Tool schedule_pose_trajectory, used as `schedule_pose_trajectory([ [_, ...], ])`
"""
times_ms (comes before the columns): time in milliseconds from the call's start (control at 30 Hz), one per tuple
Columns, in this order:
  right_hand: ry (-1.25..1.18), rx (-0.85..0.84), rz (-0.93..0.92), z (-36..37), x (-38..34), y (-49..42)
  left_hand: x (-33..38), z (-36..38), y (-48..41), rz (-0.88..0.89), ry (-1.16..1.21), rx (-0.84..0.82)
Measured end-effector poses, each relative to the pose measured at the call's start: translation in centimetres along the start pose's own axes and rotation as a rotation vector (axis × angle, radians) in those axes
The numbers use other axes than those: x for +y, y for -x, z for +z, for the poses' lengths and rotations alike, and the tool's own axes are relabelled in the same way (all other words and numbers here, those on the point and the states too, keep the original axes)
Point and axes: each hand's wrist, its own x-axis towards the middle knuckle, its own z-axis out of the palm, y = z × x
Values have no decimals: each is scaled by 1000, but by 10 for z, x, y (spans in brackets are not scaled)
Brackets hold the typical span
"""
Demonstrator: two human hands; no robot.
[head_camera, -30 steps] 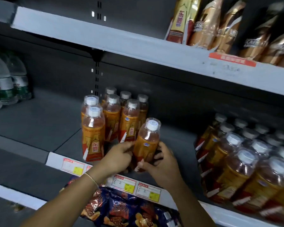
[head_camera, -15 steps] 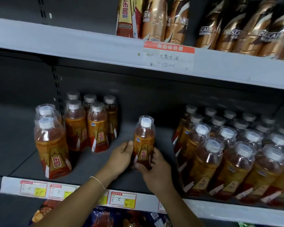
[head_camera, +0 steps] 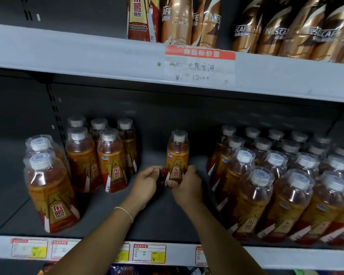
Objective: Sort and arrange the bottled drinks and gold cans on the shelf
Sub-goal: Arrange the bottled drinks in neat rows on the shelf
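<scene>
One orange drink bottle (head_camera: 177, 153) with a white cap stands upright on the grey shelf (head_camera: 157, 221), alone in the gap between two groups. My right hand (head_camera: 187, 187) grips its base, thumb across the front label. My left hand (head_camera: 147, 181) is curled against the lower left side of the same bottle. To the left stands a small cluster of like bottles (head_camera: 111, 161), with two more (head_camera: 48, 187) nearer the front edge. A dense block of like bottles (head_camera: 286, 185) fills the right side. Gold cans (head_camera: 282, 30) line the upper shelf.
The upper shelf's edge (head_camera: 87, 54) carries a red-and-white price label (head_camera: 200, 64) and hangs low over the bottle tops. A red-gold pack (head_camera: 139, 18) stands left of the cans. Price tags (head_camera: 149, 253) line the front rail. Snack bags (head_camera: 127, 270) lie below.
Both hands have carried the single bottle rightward and deeper onto the shelf, away from the left cluster. It went from tilted and lifted to standing upright on the shelf.
</scene>
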Motion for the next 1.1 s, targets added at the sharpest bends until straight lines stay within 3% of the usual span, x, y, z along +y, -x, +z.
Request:
schedule_pose_trajectory([
  [100,9,32,-15,6,-1,-12,-5,-5,-2,55,21,44],
  [367,59,74,-18,16,-5,-38,-13,-16,-1,287,-351,63],
  [633,79,84,-14,19,-6,-53,-16,-18,1,414,-469,74],
  [933,72,89,-41,19,-5,-51,-12,-19,5,434,-562,156],
  [1100,229,2,-5,10,-9,-48,3,-32,17,417,-530,196],
])
